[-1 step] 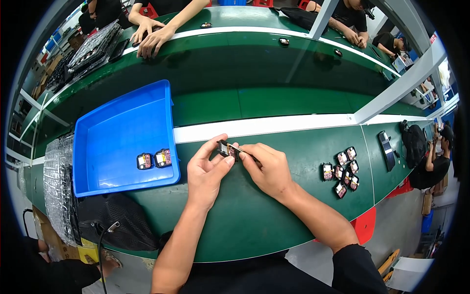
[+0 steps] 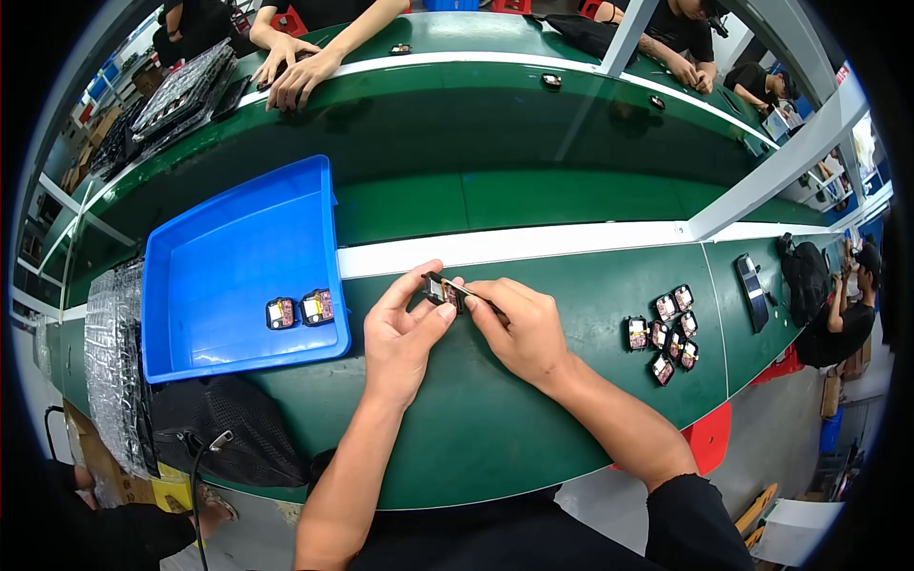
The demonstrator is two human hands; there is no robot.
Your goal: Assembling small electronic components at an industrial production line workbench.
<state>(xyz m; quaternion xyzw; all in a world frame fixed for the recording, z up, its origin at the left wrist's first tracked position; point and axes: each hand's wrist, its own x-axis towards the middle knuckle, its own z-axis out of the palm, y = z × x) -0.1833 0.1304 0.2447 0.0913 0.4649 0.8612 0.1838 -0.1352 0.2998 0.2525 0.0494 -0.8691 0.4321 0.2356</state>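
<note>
My left hand (image 2: 405,333) pinches a small black electronic device (image 2: 440,288) between thumb and fingers, above the green bench. Its housing lies uncovered, with a circuit board and a yellow strip showing. In my right hand (image 2: 519,328) is a slim dark tweezers-like tool (image 2: 487,303), held closed in the fingers, its tip at the inside of the device. Fingers partly cover both the tool and the device. A group of several similar devices (image 2: 659,333) lies to the right on the bench. Two more devices (image 2: 317,306) sit in the blue tray (image 2: 238,364) at left.
A black mesh bag (image 2: 228,428) lies in front of the tray, beside bubble-wrapped material (image 2: 114,371). A white rail (image 2: 514,246) crosses behind my hands, joined to a slanted grey post (image 2: 762,186). Across the bench, a co-worker's hands (image 2: 300,76) rest near the far rail.
</note>
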